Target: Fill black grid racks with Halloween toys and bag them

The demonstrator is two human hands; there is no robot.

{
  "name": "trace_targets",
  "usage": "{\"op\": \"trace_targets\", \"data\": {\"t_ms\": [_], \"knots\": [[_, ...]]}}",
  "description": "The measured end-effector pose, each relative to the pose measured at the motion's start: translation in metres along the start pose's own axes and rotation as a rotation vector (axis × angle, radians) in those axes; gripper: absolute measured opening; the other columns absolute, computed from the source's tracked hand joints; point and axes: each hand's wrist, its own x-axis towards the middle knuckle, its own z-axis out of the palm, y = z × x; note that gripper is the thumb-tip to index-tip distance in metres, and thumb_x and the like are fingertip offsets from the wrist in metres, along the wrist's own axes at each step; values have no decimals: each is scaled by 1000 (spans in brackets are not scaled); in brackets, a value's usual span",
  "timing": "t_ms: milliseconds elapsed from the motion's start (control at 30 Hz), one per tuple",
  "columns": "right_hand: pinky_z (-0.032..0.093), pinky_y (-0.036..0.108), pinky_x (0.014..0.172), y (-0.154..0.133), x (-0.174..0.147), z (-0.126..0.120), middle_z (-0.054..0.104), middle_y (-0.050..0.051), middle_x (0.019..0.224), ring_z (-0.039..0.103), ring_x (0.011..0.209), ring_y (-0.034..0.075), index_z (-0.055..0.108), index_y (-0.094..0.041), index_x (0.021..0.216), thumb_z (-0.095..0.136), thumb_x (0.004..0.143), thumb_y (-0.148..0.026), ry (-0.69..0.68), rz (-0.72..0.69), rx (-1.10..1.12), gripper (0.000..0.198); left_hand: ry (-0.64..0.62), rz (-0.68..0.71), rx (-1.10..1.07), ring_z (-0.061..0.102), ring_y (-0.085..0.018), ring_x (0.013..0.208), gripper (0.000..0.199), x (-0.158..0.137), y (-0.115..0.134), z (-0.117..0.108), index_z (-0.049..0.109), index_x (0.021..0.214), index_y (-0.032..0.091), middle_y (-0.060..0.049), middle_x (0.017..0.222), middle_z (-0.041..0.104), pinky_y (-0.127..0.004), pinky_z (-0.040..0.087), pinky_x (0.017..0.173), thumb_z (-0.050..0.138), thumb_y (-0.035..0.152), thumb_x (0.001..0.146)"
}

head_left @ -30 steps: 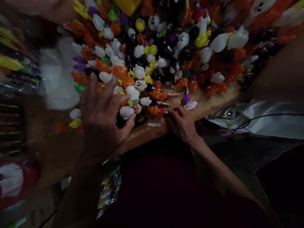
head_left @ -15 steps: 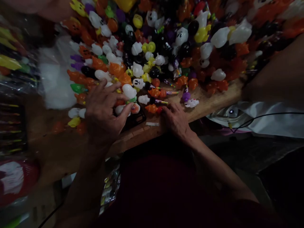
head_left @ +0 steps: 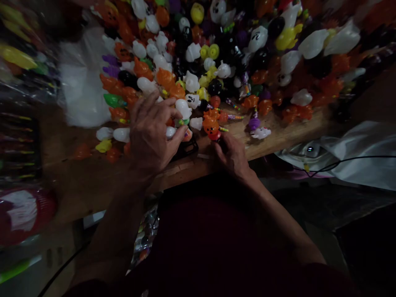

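My right hand (head_left: 232,153) pinches the red lower end of an orange pumpkin-faced plastic toy (head_left: 211,123), which stands tilted up at the bench's front edge. Over a black tray (head_left: 189,146) lies my left hand (head_left: 154,128), fingers spread on top of white toy figures. Its thumb and index finger are beside a white rounded toy (head_left: 183,109) and a small orange-and-white one (head_left: 187,134); the palm hides part of the tray. Just behind the right hand's toy lies a white ghost-shaped toy (head_left: 196,123).
A large heap of orange, white, black and yellow toys covers the back of the wooden bench (head_left: 244,142). A white plastic bag (head_left: 82,82) is at left, a red basket (head_left: 41,210) lower left. A purple-and-white toy (head_left: 255,124) lies right. A cable (head_left: 343,159) crosses white sheeting.
My right hand has lifted the orange toy from lying flat to a raised tilt, its face now showing. The left hand stays over the tray. The whole view has shifted slightly.
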Motion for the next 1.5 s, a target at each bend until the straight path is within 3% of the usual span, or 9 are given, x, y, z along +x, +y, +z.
{"op": "trace_targets", "data": {"t_ms": [200, 367, 500, 700, 967, 1133, 1300, 1433, 1500], "knots": [[52, 31, 72, -11, 9, 28, 68, 3, 82, 61, 74, 17, 65, -20, 87, 58, 92, -37, 90, 183, 310, 19, -44, -45, -75, 53, -28, 140, 13, 5, 2, -6, 62, 91, 29, -1, 131, 70, -54, 35, 125, 72, 27, 84], [55, 32, 78, -20, 21, 52, 72, 1, 85, 65, 80, 16, 70, -20, 89, 70, 86, -47, 187, 335, 637, 27, 21, -98, -121, 61, -29, 131, 12, 6, 4, -12, 66, 91, 22, -8, 124, 73, -50, 45, 119, 75, 22, 83], [56, 33, 80, -25, 25, 60, 73, 1, 89, 67, 82, 16, 73, -21, 91, 70, 87, -46, 183, 336, 737, 26, 22, -73, -128, 60, -32, 131, 11, 3, 8, -13, 68, 93, 20, -7, 124, 73, -53, 45, 119, 76, 20, 84], [57, 32, 80, -24, 24, 64, 71, 0, 86, 66, 82, 17, 71, -21, 90, 63, 93, -48, 156, 286, 576, 27, 37, -39, -157, 63, -30, 128, 15, 4, 7, -13, 70, 94, 17, -10, 122, 74, -50, 49, 116, 79, 20, 83], [54, 34, 88, -31, 23, 66, 65, 4, 89, 62, 88, 17, 55, -22, 90, 46, 104, -34, 36, 143, 68, 20, -45, -126, -193, 64, -24, 123, 15, 7, 0, -16, 65, 92, 25, -3, 125, 72, -46, 50, 111, 77, 23, 84], [53, 32, 76, -28, 19, 67, 63, 5, 86, 61, 82, 17, 49, -23, 86, 41, 103, -31, 45, 20, 32, 20, 0, -91, -208, 63, -27, 126, 14, 6, -6, -11, 64, 92, 21, -9, 126, 71, -49, 49, 112, 75, 22, 83], [51, 30, 70, -23, 23, 63, 66, 5, 85, 62, 77, 17, 56, -21, 93, 41, 102, -29, 72, -54, 23, 19, 15, 19, -140, 65, -27, 124, 16, 7, -5, -5, 66, 104, 23, -6, 121, 73, -51, 48, 114, 62, 20, 89], [52, 30, 72, -19, 28, 55, 69, 8, 92, 64, 80, 18, 62, -19, 95, 42, 102, -27, -24, -83, 10, 22, 46, 74, -47, 56, -33, 136, 21, 1, 3, -3, 70, 110, 25, -4, 131, 70, -66, 32, 120, 51, 28, 100], [53, 31, 74, -17, 31, 51, 70, 8, 96, 65, 84, 19, 63, -20, 97, 44, 101, -26, -97, -87, -6, 21, 26, 111, -2, 48, -38, 143, 22, -2, 6, -3, 69, 113, 26, -6, 141, 64, -70, 25, 122, 59, 37, 97]]}}
